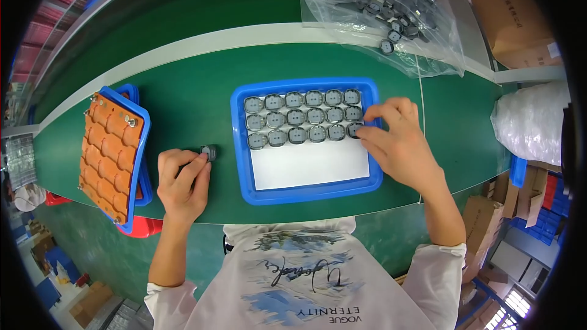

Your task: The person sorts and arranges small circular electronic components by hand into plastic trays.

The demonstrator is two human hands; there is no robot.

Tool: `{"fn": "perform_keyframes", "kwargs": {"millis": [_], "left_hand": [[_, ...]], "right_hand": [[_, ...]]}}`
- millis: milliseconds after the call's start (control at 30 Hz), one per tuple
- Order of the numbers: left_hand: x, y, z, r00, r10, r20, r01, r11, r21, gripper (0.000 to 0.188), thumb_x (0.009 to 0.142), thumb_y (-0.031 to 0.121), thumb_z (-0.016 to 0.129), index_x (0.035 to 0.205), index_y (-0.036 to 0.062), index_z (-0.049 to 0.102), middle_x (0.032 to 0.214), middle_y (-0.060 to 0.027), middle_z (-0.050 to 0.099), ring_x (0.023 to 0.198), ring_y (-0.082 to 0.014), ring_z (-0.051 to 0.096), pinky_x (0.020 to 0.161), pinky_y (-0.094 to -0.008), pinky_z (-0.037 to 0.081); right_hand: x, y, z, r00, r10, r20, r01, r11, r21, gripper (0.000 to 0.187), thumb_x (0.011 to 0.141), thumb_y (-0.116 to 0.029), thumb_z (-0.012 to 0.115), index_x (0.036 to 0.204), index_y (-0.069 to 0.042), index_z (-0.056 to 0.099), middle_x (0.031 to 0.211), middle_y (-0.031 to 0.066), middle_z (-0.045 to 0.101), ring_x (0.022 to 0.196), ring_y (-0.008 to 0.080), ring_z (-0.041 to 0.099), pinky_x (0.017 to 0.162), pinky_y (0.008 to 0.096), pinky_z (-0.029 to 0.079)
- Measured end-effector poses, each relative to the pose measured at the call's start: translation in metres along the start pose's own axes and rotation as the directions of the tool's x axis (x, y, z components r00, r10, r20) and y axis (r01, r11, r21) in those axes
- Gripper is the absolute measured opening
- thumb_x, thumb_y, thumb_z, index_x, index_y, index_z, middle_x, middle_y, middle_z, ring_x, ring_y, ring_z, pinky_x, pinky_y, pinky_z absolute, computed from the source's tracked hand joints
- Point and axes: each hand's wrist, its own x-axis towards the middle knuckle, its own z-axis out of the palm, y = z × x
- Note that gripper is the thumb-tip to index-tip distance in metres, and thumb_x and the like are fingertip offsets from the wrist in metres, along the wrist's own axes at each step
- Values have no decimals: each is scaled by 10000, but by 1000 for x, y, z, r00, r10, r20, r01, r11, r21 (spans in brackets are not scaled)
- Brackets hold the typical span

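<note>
A blue tray lies on the green table, lined with white paper. Rows of small grey plastic housings fill its far half, and the near half shows bare paper. My right hand is at the tray's right edge, its fingers closed on the end grey housing of the nearest row. Left of the tray, my left hand pinches a single dark grey housing between thumb and fingers, just over the table.
An orange moulded fixture plate with rounded recesses rests tilted on stacked blue trays at left. A clear plastic bag of loose grey parts spills onto the back right. Cardboard boxes and a wrapped roll stand at right.
</note>
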Motion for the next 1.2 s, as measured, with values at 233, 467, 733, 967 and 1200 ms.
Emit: {"fn": "perform_keyframes", "kwargs": {"millis": [233,467,733,967,1200], "left_hand": [[25,47,4,989,122,85,-118,991,-56,245,661,-34,780,890,29,717,944,-98,609,877,-314,565,753,-412,473],[27,42,28,959,132,252,-129,991,-29,200,692,18,788,877,47,716,1010,-98,586,1006,-332,526,849,-444,424],[30,42,32,960,111,256,-109,994,-25,206,696,30,795,886,51,719,1041,-104,585,1028,-332,519,857,-449,421],[24,38,23,981,79,176,-57,991,-124,216,690,47,797,891,60,720,1096,-103,618,1039,-344,542,864,-429,467],[-1,8,14,971,-236,-24,227,953,-198,128,758,-17,735,879,6,699,1022,-115,676,995,-308,589,858,-392,488]], "right_hand": [[39,81,0,908,348,-234,-346,937,53,236,859,-104,726,1069,-10,677,1064,136,673,952,301,644,843,382,510],[56,92,27,862,453,-229,-481,872,-85,237,876,-211,735,945,-7,637,877,137,625,778,294,623,703,393,495],[-24,52,23,873,372,-314,-445,873,-202,225,842,-123,764,820,-6,573,859,128,610,786,294,604,674,388,488],[-66,24,27,882,380,-278,-360,925,122,238,773,-44,804,911,-10,613,1100,145,645,1025,328,618,853,387,514],[-92,20,22,841,457,-290,-456,887,75,217,811,-20,749,1020,-17,692,1169,117,644,1113,319,589,911,388,501]]}}
